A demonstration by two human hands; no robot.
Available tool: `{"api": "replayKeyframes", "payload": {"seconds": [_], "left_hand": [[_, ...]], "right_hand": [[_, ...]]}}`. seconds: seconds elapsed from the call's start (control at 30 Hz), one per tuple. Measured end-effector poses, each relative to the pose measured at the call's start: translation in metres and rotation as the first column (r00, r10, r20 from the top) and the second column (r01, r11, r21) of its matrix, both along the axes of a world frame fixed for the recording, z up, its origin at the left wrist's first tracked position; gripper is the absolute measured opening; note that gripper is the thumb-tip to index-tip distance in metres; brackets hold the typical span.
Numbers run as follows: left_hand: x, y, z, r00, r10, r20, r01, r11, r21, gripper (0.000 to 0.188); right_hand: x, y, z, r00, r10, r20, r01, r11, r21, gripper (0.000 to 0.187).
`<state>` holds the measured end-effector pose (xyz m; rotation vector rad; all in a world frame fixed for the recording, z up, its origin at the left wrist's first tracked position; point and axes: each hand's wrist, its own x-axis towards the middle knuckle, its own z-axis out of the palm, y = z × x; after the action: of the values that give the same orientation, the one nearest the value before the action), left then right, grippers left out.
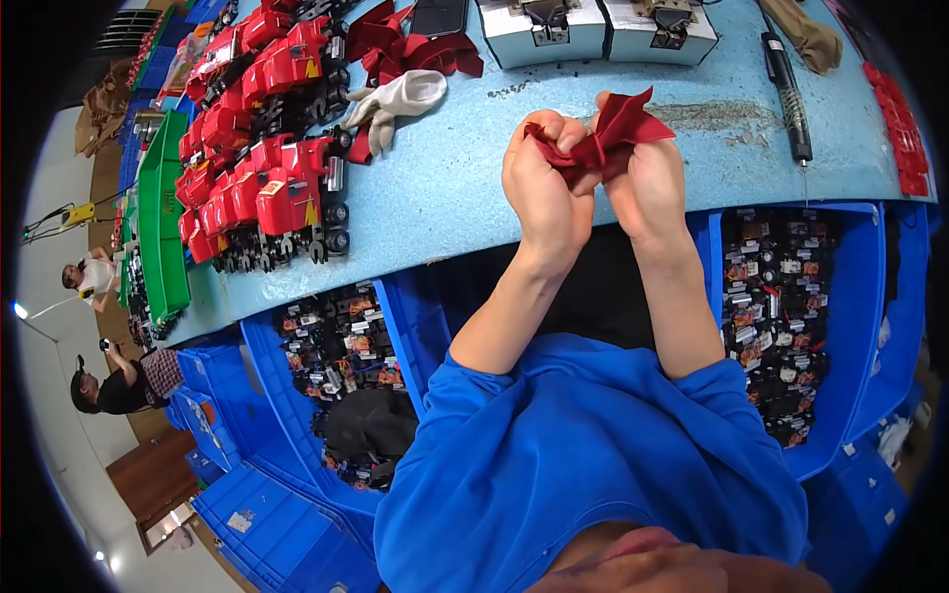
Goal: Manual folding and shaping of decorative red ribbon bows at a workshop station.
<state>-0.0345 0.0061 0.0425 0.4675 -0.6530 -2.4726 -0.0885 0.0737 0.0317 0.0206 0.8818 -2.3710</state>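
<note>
A dark red cloth is stretched and bunched between my two hands above the blue worktable. My left hand is closed on its left part, fingers curled inward. Closed on the other side is my right hand, with a pointed corner of cloth sticking up beyond it. Folds hide some of my fingertips. To the left lie a white glove and more red cloth pieces. Rows of red toy trucks with black wheels stand farther left.
Two white-and-blue boxes with metal fixtures stand at the back. A black electric screwdriver lies right, near red parts. Blue bins of small assemblies flank me below the table edge. A green tray and two people are left.
</note>
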Motion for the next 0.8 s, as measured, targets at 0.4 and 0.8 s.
{"api": "replayKeyframes", "payload": {"seconds": [0.4,0.8], "left_hand": [[-0.003,-0.004,0.001,0.983,-0.151,0.106,0.138,0.983,0.118,0.014],[-0.011,0.003,0.004,0.997,0.002,-0.077,0.016,0.974,0.224,0.013]], "right_hand": [[0.006,0.001,-0.001,0.983,-0.046,0.177,0.037,0.998,0.054,0.016],[-0.003,0.002,-0.012,0.981,-0.116,0.153,0.127,0.990,-0.061,0.016]]}}
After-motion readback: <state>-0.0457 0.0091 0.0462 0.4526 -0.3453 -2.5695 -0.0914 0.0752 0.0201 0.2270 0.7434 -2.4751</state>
